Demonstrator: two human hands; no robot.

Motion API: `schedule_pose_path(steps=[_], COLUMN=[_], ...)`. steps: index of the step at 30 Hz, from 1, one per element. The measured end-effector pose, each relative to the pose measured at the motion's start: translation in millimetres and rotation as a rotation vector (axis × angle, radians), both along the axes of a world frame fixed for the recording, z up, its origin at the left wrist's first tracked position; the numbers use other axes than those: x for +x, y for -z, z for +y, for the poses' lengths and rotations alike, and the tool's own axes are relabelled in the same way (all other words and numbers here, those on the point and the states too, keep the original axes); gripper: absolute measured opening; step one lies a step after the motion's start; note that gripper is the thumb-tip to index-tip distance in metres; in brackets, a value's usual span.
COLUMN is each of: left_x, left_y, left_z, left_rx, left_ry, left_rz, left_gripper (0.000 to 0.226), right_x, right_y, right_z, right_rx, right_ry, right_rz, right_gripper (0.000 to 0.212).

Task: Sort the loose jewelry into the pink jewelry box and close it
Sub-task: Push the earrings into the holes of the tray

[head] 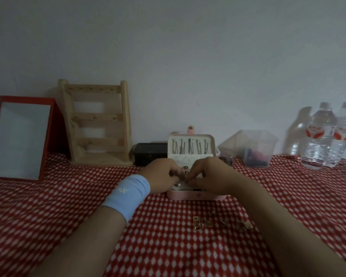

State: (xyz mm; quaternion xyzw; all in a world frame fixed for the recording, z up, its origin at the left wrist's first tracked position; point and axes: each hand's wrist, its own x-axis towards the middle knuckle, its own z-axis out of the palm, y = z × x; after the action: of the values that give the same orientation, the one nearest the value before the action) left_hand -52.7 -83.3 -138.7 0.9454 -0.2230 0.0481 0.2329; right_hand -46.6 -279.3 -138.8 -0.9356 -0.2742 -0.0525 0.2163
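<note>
Left hand [162,173] and right hand [207,174] curl fingertip to fingertip over the box [196,196]; whether they pinch anything is unclear. Jewelry [197,221] lies on the box's near side, closer to the right hand.

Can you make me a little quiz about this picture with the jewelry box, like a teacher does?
1. True or false: the pink jewelry box is closed.
2. Which wrist wears the blue wristband? A) left B) right
3. Fill in: the loose jewelry lies on the red patterned ____.
Key: 1 false; 2 A; 3 cloth.
</note>
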Motion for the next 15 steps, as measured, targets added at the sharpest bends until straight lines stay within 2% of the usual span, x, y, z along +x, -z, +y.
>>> schedule_pose_path(steps=[5,8,12,15], left_x=[-5.5,-11.2,-16.7,-22.5], left_y=[12.5,19.1,13.4,4.1], left_z=[-3.1,-5.7,-6.0,-7.8], left_rx=[-0.075,-0.031,-0.006,-0.031], left_ry=[-0.068,-0.054,-0.037,-0.043], left_rz=[-0.1,-0.17,-0.155,-0.257], left_gripper=[0.02,0.018,0.021,0.02], right_x=[-0.2,-3.8,-10.1,-20.9], right_y=[-1.0,-3.3,-14.9,-26.7], right_z=[-2.9,-1.1,-3.0,-10.0], right_rx=[0.055,0.017,0.014,0.055], right_ry=[0.06,0.046,0.056,0.072], right_rz=[-0.012,-0.01,0.001,-0.029], right_gripper=[0.011,0.01,0.012,0.011])
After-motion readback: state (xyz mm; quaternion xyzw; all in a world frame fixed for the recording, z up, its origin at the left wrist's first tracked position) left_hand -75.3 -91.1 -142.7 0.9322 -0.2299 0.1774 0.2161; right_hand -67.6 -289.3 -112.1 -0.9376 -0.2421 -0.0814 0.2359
